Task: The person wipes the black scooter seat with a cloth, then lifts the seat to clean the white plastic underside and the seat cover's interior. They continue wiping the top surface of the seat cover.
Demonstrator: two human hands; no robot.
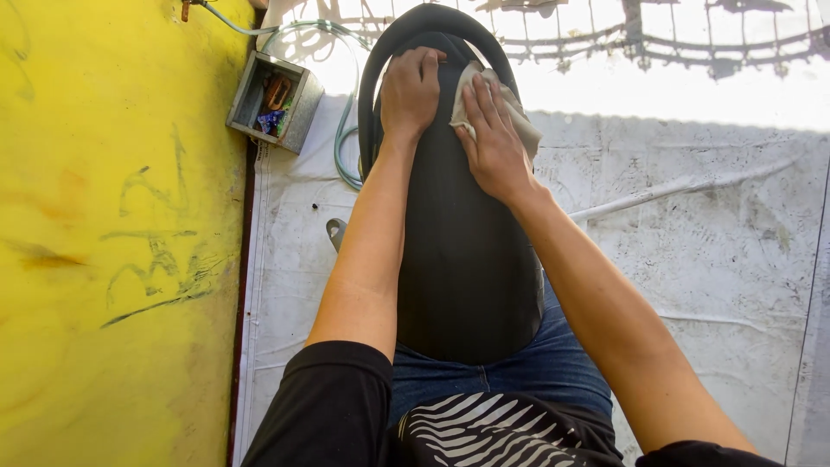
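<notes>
Head view showed the black tyre (467, 259) standing on the person's lap. Left hand (410, 91) curled closed over its upper tread, while right hand (493, 143) pressed a pale cloth (519, 117) flat against it.

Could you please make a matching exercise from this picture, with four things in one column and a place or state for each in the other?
Things:
1. left hand
2. right hand
3. metal box
4. green hose

Places or states:
A. pressing a pale cloth on the tyre
B. lying on the white sheet
C. fixed at the edge of the yellow wall
D. gripping the top of the black tyre

Pairs: 1-D, 2-A, 3-C, 4-B
</notes>
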